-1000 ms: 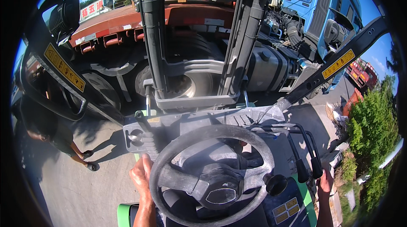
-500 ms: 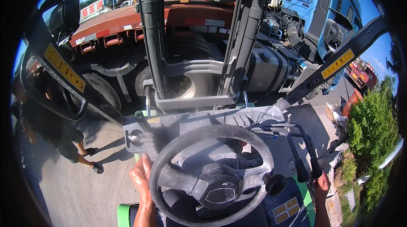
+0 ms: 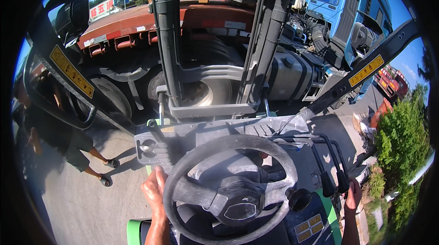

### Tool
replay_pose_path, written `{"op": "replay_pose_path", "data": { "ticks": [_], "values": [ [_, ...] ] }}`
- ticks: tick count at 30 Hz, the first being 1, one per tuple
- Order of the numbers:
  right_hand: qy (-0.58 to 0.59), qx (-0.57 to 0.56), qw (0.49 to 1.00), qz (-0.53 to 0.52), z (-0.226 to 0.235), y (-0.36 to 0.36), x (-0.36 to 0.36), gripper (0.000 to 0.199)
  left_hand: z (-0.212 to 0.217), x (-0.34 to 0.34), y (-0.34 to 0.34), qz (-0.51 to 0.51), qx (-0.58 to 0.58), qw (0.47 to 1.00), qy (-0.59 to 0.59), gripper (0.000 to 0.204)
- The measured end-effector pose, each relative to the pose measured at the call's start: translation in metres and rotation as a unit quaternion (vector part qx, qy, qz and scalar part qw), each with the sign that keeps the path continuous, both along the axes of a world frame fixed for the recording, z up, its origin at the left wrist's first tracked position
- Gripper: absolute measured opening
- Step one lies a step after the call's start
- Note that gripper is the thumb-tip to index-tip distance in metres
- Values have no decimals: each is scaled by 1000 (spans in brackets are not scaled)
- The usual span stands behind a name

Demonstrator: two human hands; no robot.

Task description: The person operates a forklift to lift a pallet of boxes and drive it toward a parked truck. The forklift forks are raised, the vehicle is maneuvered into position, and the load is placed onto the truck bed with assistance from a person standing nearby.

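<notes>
A dusty black steering wheel (image 3: 238,142) with a round spinner knob (image 3: 300,199) on its right rim fills the lower middle. My left hand (image 3: 154,190) is closed just left of the rim, below a lever with a ribbed boot (image 3: 161,153). What its fingers hold, if anything, is hidden. On the right, two bent black control levers (image 3: 328,153) end in long knobs. My right hand (image 3: 352,194) is closed at the outer lever's knob (image 3: 343,182), its fingers partly hidden behind it.
Ahead rises the forklift mast (image 3: 169,39), close to a red flatbed trailer (image 3: 128,30) with large wheels. A blue truck cab (image 3: 336,7) stands at the right. At the left, a person (image 3: 75,146) in dark clothes stands on the concrete. Bushes (image 3: 402,135) edge the right side.
The person at the left has shifted a foot to the right. My right hand has risen slightly against the lever knob. My left hand stays beside the wheel.
</notes>
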State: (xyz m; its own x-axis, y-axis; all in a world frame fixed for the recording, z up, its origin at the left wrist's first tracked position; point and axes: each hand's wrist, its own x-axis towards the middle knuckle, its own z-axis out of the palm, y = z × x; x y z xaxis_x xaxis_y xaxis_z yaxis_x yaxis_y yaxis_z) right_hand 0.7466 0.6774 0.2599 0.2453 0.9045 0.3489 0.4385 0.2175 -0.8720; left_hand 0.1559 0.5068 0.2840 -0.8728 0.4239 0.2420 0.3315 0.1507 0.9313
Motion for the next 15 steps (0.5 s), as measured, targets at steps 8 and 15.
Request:
{"op": "replay_pose_path", "data": {
  "ticks": [8,15],
  "values": [
    [-238,227,944,-40,69,-8,-53,36,-3,0,0,-1,10,1000,5,52],
    [-186,262,922,215,78,-73,-156,38,-9,-3,1,1,22,1000,-11,51]
  ]
}}
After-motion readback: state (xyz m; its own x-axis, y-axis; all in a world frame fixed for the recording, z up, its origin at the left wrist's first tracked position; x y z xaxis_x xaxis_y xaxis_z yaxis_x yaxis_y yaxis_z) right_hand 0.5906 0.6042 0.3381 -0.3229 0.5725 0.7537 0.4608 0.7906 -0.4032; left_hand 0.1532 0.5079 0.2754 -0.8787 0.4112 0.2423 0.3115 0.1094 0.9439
